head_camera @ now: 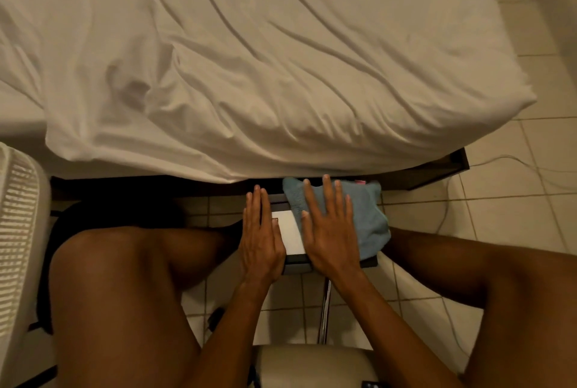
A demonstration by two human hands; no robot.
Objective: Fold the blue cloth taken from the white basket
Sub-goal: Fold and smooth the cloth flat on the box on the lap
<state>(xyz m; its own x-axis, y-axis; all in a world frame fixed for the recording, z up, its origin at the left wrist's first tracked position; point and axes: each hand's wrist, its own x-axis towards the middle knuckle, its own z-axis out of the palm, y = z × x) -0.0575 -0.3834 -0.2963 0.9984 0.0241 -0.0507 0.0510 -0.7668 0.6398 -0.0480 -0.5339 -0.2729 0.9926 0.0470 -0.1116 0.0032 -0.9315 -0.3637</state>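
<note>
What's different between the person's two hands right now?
The left hand lies on the bare white tabletop, while the right hand lies on the blue cloth. The left hand's fingers are close together; the right hand's fingers are spread. Both hands are flat, palm down, holding nothing.

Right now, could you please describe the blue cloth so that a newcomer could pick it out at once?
Below the near edge of the big white bed, a small white-topped table stands close in front of the seated person. The blue cloth lies on its right part, under the flat right hand. It is the only blue, rumpled thing there.
</note>
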